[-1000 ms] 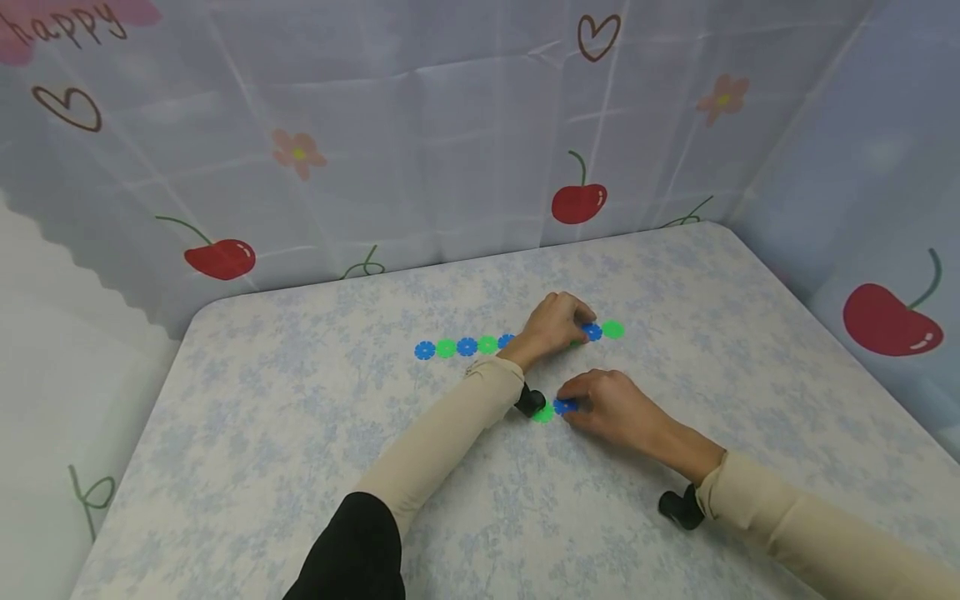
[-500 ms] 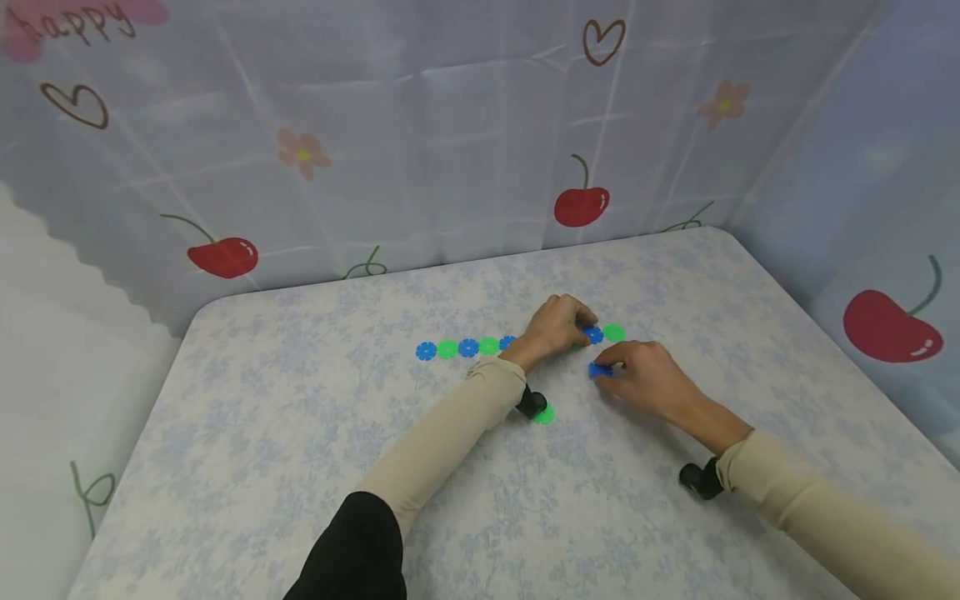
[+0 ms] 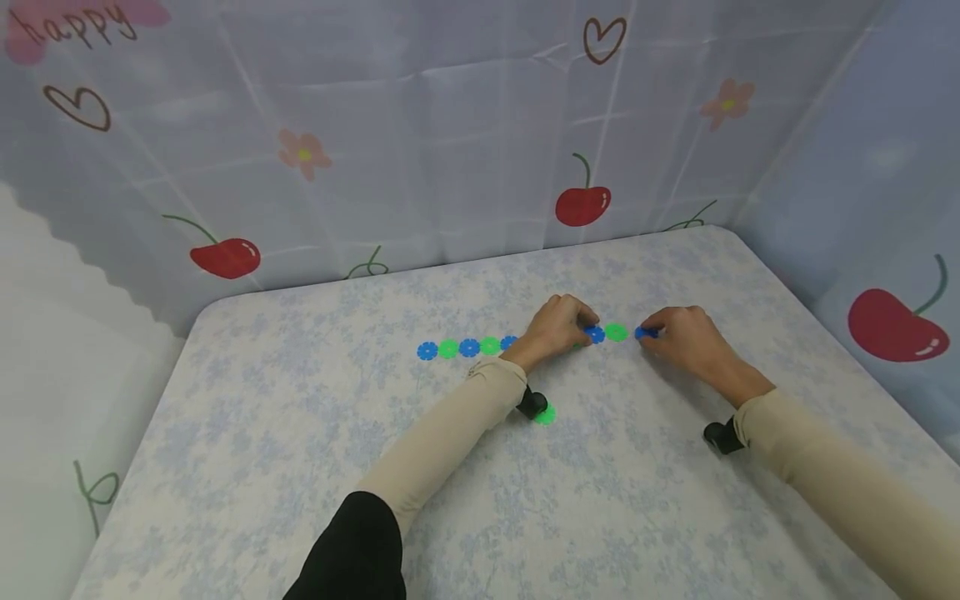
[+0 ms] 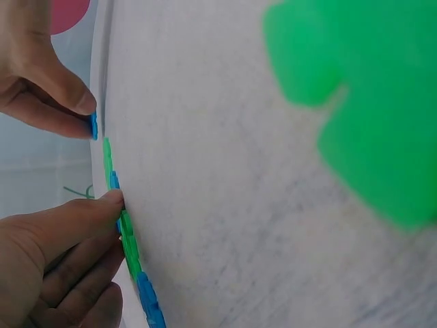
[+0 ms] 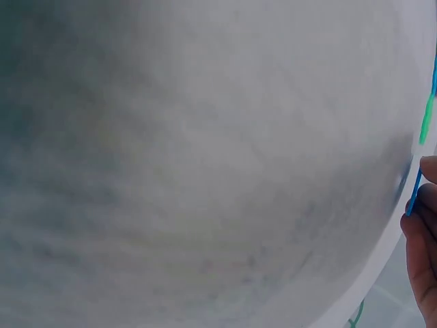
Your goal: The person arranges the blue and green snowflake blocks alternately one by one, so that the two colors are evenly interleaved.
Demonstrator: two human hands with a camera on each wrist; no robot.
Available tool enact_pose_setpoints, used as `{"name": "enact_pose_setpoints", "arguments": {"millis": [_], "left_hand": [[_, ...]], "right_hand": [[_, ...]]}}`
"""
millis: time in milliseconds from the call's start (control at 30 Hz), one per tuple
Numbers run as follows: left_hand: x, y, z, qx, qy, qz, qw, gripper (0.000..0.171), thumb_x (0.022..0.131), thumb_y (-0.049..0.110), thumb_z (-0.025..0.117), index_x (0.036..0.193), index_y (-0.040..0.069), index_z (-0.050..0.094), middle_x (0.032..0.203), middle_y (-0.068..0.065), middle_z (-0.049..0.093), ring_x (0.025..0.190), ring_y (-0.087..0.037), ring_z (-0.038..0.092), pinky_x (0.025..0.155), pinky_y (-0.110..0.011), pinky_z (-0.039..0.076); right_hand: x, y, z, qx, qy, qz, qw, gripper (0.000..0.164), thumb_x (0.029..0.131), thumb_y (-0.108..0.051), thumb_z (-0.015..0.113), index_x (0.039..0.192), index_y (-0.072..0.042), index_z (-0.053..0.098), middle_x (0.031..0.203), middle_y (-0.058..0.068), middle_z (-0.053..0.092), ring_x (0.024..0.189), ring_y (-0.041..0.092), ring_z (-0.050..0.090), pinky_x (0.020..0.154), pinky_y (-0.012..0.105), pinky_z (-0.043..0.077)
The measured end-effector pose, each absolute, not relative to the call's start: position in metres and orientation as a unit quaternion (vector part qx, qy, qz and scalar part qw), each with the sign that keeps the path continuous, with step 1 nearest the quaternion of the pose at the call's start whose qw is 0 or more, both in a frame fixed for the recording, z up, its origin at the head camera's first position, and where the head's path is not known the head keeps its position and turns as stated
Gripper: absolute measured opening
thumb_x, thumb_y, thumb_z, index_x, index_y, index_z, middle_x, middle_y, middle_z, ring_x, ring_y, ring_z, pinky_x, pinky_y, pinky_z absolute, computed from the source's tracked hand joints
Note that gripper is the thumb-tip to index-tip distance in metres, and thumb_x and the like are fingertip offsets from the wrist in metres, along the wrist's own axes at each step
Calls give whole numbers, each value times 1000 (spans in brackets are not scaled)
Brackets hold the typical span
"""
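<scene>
Blue and green notched plastic discs, like interlocking flower discs, lie in an alternating row, from a blue disc (image 3: 427,351) at the left to a green disc (image 3: 617,332) at the right. Over the row my left hand (image 3: 553,327) hides several discs and pinches a blue disc (image 3: 596,334) near its right end, thumb on the near side. Just right of that end, my right hand (image 3: 690,340) holds another blue disc (image 3: 646,332) between thumb and fingers, a small gap from the green one. In the right wrist view this held blue disc (image 5: 414,195) appears edge-on.
A loose green disc (image 3: 547,414) lies below the row, partly behind the black wrist camera (image 3: 532,403) on the left arm; it looms large and blurred in the left wrist view. The tabletop (image 3: 300,433) has a pale floral cover. A printed curtain (image 3: 442,167) hangs behind it.
My right hand has carried the blue disc from beside the loose green disc up and right to the row's right end. My left hand has stayed in place.
</scene>
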State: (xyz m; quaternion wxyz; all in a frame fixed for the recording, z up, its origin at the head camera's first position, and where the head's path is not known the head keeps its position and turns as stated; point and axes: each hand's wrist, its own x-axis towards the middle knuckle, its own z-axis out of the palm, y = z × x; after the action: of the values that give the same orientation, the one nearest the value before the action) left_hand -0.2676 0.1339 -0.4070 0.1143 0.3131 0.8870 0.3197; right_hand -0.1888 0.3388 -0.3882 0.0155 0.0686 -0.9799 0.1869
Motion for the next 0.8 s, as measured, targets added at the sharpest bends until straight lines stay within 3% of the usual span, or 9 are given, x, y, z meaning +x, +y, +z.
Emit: {"name": "enact_pose_setpoints", "arguments": {"millis": [233,600,667,800], "left_hand": [[-267,135,-407,311,886,320,123,35,82,11,81,117,12,74,114,3,72,108,-11,64,90,-17,49],[-268,133,-405,314,886,321,116,34,82,10,81,116,11,75,113,1,72,106,-12,65,86,-17,50],[-268,133,-405,313,887,319,118,34,82,10,81,116,11,74,113,2,72,104,-12,65,85,-16,50],[-269,132,-405,316,887,316,120,35,82,10,81,117,10,74,115,1,72,102,-11,66,84,-15,50]], "right_hand": [[-203,340,-390,57,-982,178,-2,28,91,-8,68,111,11,69,111,30,66,98,42,64,81,53,55],[-208,334,-392,60,-979,197,-6,29,93,-12,67,113,9,70,113,29,66,98,41,65,82,54,55],[-206,333,-392,53,-978,200,-9,32,93,-14,67,116,9,68,114,29,66,97,41,66,80,52,55],[-196,328,-389,22,-972,233,13,36,95,-15,65,121,10,65,107,28,68,75,31,68,61,41,56]]}}
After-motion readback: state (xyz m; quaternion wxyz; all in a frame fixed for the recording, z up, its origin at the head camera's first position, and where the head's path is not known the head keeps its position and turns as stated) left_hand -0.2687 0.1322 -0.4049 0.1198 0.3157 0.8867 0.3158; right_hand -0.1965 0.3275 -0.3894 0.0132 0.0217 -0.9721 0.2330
